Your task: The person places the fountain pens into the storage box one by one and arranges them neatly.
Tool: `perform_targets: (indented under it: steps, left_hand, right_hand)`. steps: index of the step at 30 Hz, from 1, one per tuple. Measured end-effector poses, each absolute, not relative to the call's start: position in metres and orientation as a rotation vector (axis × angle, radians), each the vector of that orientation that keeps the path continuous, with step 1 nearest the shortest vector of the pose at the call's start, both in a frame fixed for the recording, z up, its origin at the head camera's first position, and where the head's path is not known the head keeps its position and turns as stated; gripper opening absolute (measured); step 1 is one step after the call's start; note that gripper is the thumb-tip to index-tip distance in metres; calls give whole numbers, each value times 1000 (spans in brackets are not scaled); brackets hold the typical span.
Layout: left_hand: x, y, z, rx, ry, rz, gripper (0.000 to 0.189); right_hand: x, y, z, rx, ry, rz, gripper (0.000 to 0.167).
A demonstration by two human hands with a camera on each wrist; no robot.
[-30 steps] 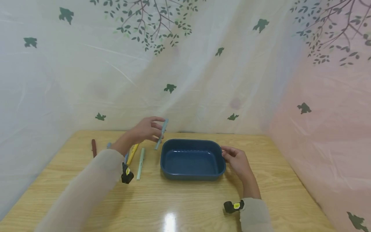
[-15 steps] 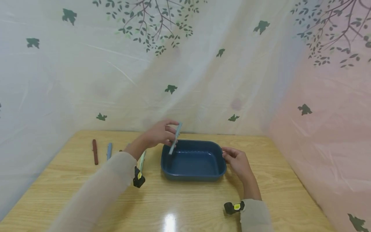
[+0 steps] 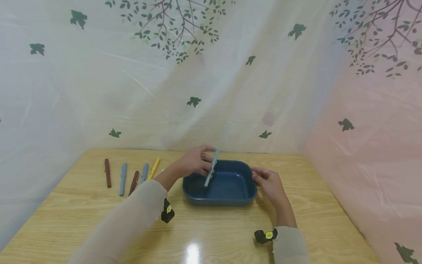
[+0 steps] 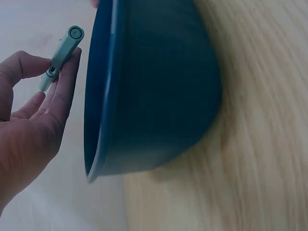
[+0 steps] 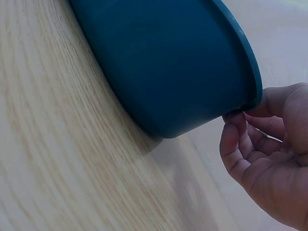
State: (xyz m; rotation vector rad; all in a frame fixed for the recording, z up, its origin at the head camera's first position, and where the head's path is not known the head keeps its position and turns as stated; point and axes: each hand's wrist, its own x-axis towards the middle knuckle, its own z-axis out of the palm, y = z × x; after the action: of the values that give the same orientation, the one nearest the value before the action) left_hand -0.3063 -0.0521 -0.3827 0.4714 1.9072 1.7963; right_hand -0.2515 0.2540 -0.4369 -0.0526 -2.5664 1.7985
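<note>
My left hand (image 3: 197,161) pinches a pale blue-green pen (image 3: 212,168) between thumb and fingers, over the left half of a deep blue rectangular dish (image 3: 220,202). The pen slants, its lower end pointing down toward the dish. In the left wrist view, the pen (image 4: 61,55) shows end-on beyond the fingertips, beside the dish rim (image 4: 109,86). At the dish's right end, my right hand (image 3: 268,183) grips the rim. The right wrist view has that hand (image 5: 269,149) with its thumb and curled fingers at the rim's corner.
Left of the dish on the wooden table (image 3: 211,234) lie two dark red pens (image 3: 107,173) (image 3: 133,182), two blue pens (image 3: 123,179) (image 3: 144,172) and a yellow pen (image 3: 154,168). A pale green pen is mostly hidden behind the left arm. A printed curtain (image 3: 158,110) stands behind the table.
My left hand has carried the pale blue-green pen rightward from beside the dish to over it, and lower. The right hand and the dish have stayed put.
</note>
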Motion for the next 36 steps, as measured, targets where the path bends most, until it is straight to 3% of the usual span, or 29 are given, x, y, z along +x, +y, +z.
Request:
perform_targets:
  steps: [22, 36]
  left_hand:
    - [-287, 3, -410, 412, 1806, 1824, 70]
    - [-284, 26, -426, 227, 1803, 1848, 76]
  right_hand:
    - [-251, 252, -436, -73, -2589, 1772, 32]
    - [-250, 252, -435, -69, -2591, 1759, 32]
